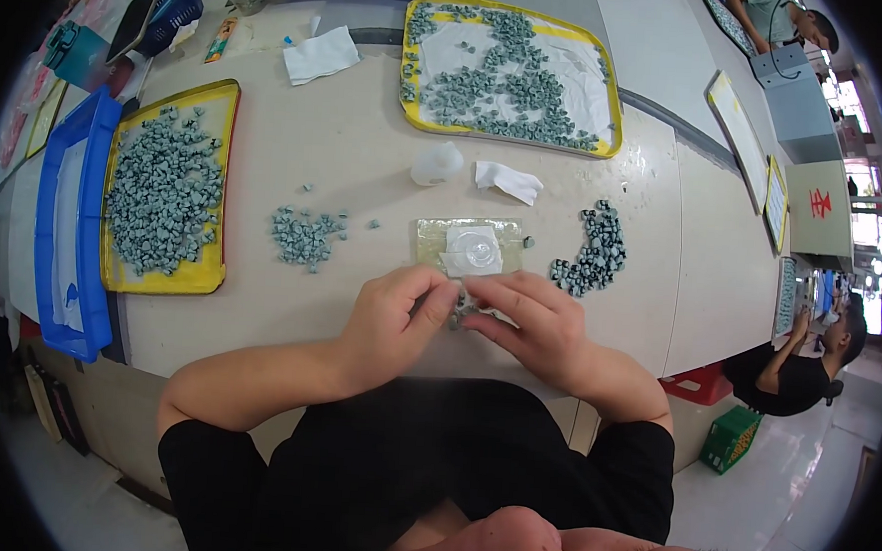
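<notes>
My left hand (399,318) and my right hand (533,320) meet near the front edge of the table, fingers pinched close together. Between their fingertips is a small grey-green piece (456,321), partly hidden by the fingers. Just beyond the fingertips, a white pad with a clear round dish (475,249) sits on a yellowish flat block (429,243). One loose piece (528,242) lies at the block's right edge. To the left is a small heap of grey-green pieces (303,238); on the right, a curved heap of darker, shinier pieces (594,249).
A white rounded bottle (437,164) and folded tissue (508,181) stand beyond the block. Yellow-rimmed trays of pieces are at the far side (614,115) and left (222,164), beside a blue tray (95,208). Another tissue (321,56) lies farther back. A co-worker (805,364) sits at right.
</notes>
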Available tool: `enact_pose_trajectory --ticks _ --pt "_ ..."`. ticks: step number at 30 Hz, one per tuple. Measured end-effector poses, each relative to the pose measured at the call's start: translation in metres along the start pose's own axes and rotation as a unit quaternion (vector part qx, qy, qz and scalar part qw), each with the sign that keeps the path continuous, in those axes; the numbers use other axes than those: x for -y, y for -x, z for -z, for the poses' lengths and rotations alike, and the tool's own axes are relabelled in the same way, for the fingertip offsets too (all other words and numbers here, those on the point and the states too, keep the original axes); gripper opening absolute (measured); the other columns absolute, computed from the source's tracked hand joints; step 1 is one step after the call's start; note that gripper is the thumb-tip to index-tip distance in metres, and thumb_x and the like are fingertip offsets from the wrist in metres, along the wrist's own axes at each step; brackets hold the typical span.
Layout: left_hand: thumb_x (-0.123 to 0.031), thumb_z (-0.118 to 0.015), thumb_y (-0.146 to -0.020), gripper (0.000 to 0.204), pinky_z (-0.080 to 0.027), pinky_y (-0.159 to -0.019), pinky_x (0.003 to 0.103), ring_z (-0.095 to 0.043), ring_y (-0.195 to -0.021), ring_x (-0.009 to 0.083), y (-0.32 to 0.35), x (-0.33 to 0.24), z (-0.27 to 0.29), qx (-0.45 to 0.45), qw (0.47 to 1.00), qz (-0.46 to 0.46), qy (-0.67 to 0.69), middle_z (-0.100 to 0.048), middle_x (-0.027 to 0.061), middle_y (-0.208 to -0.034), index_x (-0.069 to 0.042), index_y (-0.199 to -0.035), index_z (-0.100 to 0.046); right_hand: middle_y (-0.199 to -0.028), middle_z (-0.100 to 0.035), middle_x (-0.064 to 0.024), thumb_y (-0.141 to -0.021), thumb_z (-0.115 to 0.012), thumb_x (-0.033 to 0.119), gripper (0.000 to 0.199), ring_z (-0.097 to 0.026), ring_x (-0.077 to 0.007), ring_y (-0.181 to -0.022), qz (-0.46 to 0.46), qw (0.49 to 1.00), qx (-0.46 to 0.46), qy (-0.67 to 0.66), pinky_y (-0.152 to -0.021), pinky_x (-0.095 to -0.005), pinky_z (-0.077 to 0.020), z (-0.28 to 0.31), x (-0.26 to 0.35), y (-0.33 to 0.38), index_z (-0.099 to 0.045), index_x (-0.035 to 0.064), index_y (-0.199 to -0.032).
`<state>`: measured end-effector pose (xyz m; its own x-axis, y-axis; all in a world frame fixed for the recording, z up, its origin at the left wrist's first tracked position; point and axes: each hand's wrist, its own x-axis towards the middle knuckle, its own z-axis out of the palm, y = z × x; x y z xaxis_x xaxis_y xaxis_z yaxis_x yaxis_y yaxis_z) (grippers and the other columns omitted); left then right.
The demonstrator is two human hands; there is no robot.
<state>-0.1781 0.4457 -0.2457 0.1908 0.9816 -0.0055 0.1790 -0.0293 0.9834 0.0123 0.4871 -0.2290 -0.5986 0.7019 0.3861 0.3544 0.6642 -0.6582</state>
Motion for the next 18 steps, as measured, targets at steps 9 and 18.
enact_pose_trajectory --ticks 9,18 --pt "-0.020 -0.051 -0.093 0.022 -0.043 -0.058 0.028 -0.053 -0.062 0.0168 -0.003 0.002 -0.014 0.040 0.995 0.048 0.077 -0.055 0.0081 -0.068 -0.001 -0.083 -0.055 -0.084 -0.067 -0.0101 -0.069 -0.074 0.001 0.024 -0.065 -0.0222 -0.074 -0.044 0.992 0.039 -0.108 -0.063 -0.0288 -0.0520 0.006 -0.014 0.006 -0.066 0.0018 -0.091" --pt "-0.019 -0.053 -0.092 0.021 -0.042 -0.057 0.031 -0.052 -0.060 0.0211 -0.015 0.000 -0.023 0.028 0.999 -0.002 0.024 -0.054 0.0104 -0.068 -0.002 -0.080 -0.054 -0.084 -0.066 -0.0088 -0.069 -0.074 0.000 0.022 -0.064 -0.0218 -0.074 -0.051 0.991 0.057 -0.114 -0.061 -0.0287 -0.0513 0.018 -0.021 0.008 -0.066 0.0022 -0.089"
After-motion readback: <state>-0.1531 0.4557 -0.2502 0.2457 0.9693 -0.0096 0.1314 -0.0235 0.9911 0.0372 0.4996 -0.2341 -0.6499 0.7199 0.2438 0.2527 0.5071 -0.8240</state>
